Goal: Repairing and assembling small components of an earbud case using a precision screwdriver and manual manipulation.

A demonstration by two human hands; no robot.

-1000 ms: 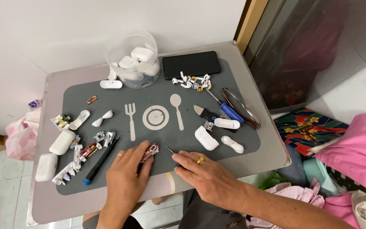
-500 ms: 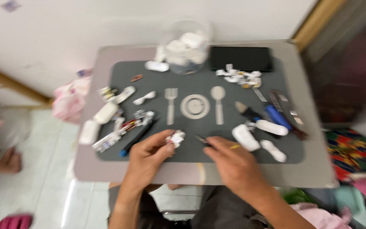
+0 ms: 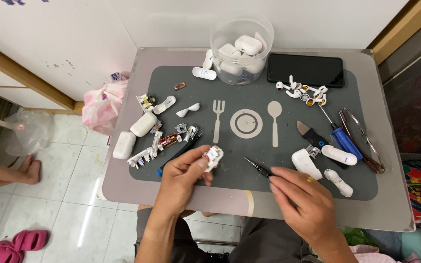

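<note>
My left hand pinches a small white earbud-case part with exposed innards, held just above the grey placemat. My right hand grips a thin black pointed tool, its tip aimed left toward that part, a short gap between them. Both hands hover over the mat's front edge on the small grey table.
A clear tub of white earbud cases stands at the back, a black phone beside it. Loose earbuds, a blue screwdriver, spectacles, white cases and small parts lie around. Another person's bare feet rest at left.
The camera has swung and steadied, so the table sits more centred. My left hand has lifted the white part slightly; my right hand still holds the pointed tool near it.
</note>
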